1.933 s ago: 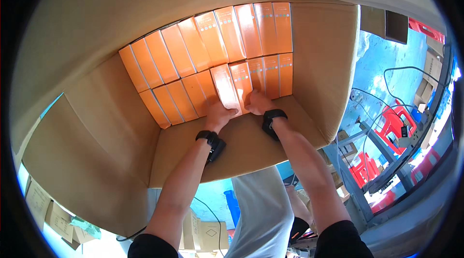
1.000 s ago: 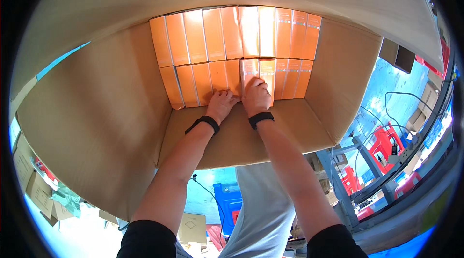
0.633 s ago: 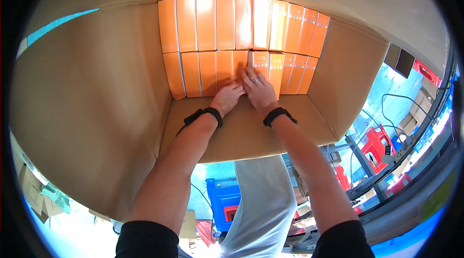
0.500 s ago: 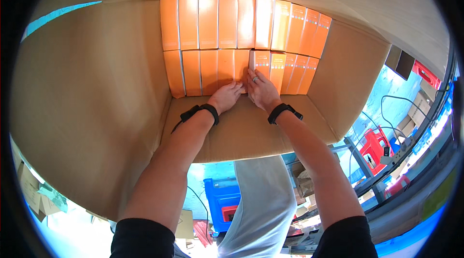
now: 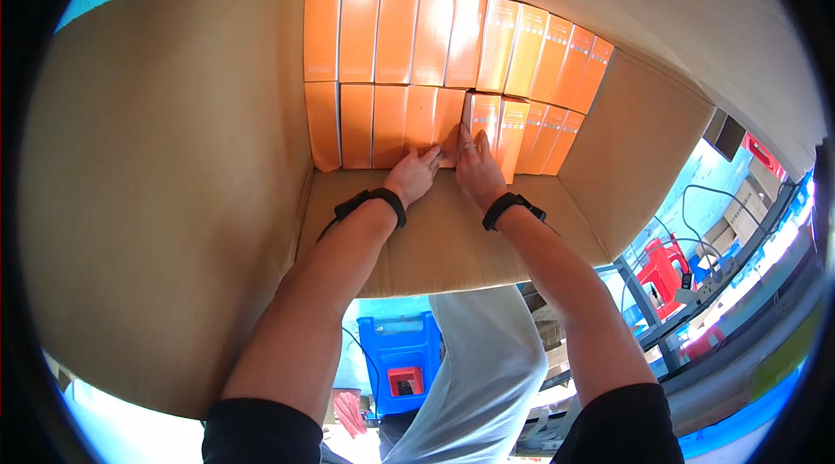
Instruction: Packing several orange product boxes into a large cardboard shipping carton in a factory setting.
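Fingers of left hand (image 5: 412,177) and right hand (image 5: 477,170) lie flat, ungripping, against orange box (image 5: 481,120).

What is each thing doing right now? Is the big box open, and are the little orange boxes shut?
Big cardboard box: open, flaps spread wide.
Orange boxes: shut, packed side by side in two rows.
Orange box by the fingers: sticks out a bit from its row.
Left hand: flat on the near row, gripping nothing.
Right hand: fingers pressed on that box.
Red stool: upright on the floor.
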### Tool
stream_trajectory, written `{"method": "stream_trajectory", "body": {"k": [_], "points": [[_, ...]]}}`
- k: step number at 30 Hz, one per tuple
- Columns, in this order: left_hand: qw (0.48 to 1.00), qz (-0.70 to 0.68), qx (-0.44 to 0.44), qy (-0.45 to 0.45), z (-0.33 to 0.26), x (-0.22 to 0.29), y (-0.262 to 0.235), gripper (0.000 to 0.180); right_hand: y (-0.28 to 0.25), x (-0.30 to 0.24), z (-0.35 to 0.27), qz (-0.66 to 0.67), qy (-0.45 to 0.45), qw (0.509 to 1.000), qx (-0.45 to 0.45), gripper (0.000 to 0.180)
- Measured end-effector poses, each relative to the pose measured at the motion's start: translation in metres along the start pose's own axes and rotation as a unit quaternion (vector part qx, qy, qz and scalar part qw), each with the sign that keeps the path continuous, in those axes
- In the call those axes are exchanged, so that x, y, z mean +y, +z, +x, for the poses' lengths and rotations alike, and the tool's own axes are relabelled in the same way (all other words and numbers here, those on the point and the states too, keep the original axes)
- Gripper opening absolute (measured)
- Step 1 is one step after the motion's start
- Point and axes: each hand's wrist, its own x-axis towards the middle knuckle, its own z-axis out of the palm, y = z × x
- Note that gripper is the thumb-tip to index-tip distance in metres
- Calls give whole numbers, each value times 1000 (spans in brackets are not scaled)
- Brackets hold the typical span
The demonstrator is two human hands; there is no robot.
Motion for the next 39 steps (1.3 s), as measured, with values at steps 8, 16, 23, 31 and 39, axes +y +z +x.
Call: {"method": "stream_trajectory", "body": {"k": [8, 16, 23, 31, 39], "points": [[1000, -15, 7, 10, -1, -3, -8, 38, 28, 8, -5, 98, -16, 981, 168, 43], [999, 8, -43, 27, 1, 0, -9, 41, 38, 4, -18, 43, -129, 977, 164, 32], [1000, 6, 9, -25, 7, 4, -4, 44, 40, -6, 6, -4, -104, 987, 124, 32], [993, -84, -79, -4, 0, 0, -7, 40, -11, 13, -10, 245, -120, 919, 284, 36], [847, -493, -56, -191, 48, 9, -71, 52, 63, 26, -23, 568, 336, 716, -226, 62]]}}
